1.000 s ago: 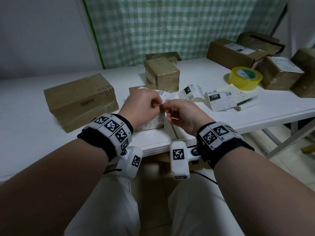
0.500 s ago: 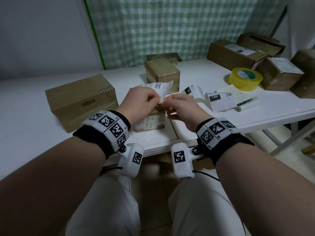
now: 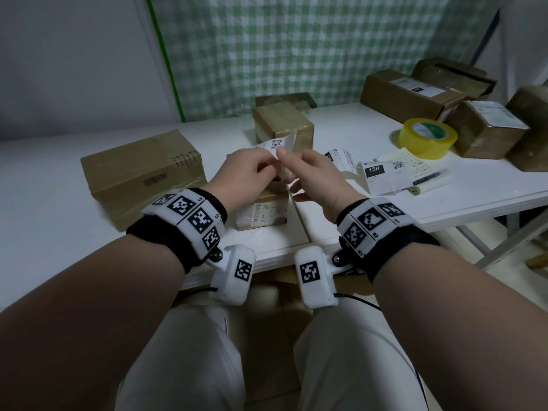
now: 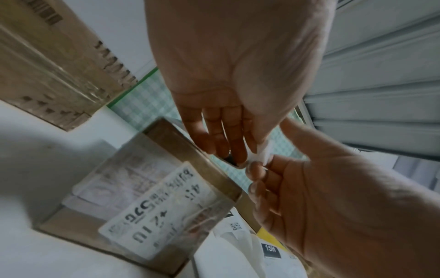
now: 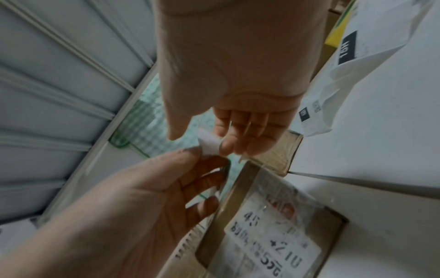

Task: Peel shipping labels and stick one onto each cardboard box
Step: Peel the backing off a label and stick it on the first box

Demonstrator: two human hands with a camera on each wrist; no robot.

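Note:
A white shipping label (image 3: 277, 145) with a QR code is held in the air between both hands. My left hand (image 3: 268, 161) pinches its near left edge and my right hand (image 3: 287, 154) pinches the corner beside it. A pale strip (image 3: 285, 174) hangs below the fingers. In the wrist views only a small white corner (image 4: 262, 152) (image 5: 209, 144) shows between the fingertips. Right under the hands stands a small cardboard box (image 3: 264, 210) with an old label on its near side. A taller box (image 3: 284, 124) stands behind it, and a large box (image 3: 142, 170) lies at the left.
Loose labels (image 3: 382, 176), one marked 15H, lie right of the hands with a pen (image 3: 430, 178). A yellow tape roll (image 3: 427, 137) and several boxes (image 3: 486, 129), some labelled, fill the back right. The white table's (image 3: 44, 209) front edge runs just under my wrists.
Both hands have risen and moved away from me, carrying the label up from just over the small box. The label now stands higher, in front of the taller box.

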